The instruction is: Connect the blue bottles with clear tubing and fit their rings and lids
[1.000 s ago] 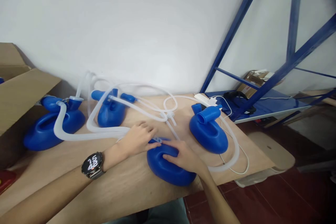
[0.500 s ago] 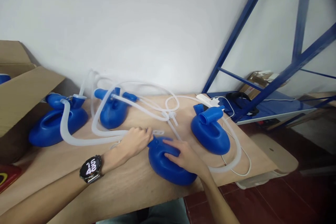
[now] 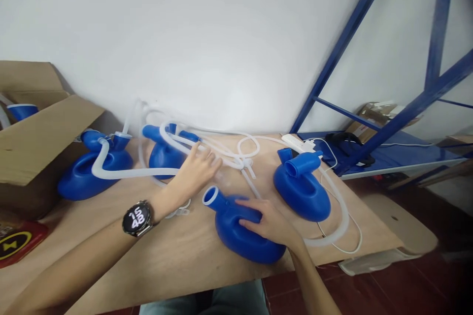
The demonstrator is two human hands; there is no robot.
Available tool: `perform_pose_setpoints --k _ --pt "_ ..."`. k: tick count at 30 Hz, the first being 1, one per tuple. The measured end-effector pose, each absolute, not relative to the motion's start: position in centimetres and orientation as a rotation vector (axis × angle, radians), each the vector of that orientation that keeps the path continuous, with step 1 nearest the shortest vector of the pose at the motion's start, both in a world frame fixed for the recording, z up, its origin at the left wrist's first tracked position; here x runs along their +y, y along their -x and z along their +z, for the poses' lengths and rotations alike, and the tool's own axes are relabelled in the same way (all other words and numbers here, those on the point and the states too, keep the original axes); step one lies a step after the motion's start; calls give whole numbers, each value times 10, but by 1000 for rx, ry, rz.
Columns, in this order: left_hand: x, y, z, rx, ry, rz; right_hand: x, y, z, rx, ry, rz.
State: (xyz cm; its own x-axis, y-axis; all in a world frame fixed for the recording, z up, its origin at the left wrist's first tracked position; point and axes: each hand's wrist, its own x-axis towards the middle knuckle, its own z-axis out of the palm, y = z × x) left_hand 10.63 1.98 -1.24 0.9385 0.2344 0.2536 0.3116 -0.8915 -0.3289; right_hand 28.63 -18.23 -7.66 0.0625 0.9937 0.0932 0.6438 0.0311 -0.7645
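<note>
A blue plastic urinal bottle (image 3: 240,238) with a handle loop lies near the table's front edge, its pale-rimmed mouth uncovered and facing up and left. My right hand (image 3: 268,219) is closed round its handle, thumb in the loop. Just above the mouth, my left hand (image 3: 197,170), with a watch on the wrist, has curled fingers. A blurred translucent bit shows by its fingertips, but what it holds is hidden. A white corrugated hose (image 3: 129,173) passes behind that hand. Another blue bottle (image 3: 301,194) stands to the right.
Blue bottles with hoses stand at the left (image 3: 88,177) and back (image 3: 158,160). Thin clear tubing (image 3: 247,140) loops along the wall. A cardboard box (image 3: 51,133) and a red container (image 3: 22,241) are at the left. A power strip (image 3: 295,142) lies near the blue shelf (image 3: 399,160).
My left hand has lifted away from the near bottle's neck, up and back, uncovering its mouth. My right hand keeps its hold on the handle. The view has shifted slightly left.
</note>
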Motion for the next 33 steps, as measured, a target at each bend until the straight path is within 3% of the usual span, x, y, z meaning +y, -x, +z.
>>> perform_pose_setpoints --k 8,14,27,31,33 --pt "-16 -85 -28 -560 3046 -270 -183 -286 -79 -1646 1687 671" --pt "-30 -60 -58 -1151 3548 -524 -181 -288 -83 -1710 1658 694" --pt "-35 -35 -51 -991 3861 -427 -169 -288 -85 -1974 1485 720" --pt "-30 -9 -44 -986 4069 -181 -169 -294 -89 -2046 1486 684" --pt "-22 7 -48 -980 3918 -286 -168 -296 -89 -2023 1525 673"
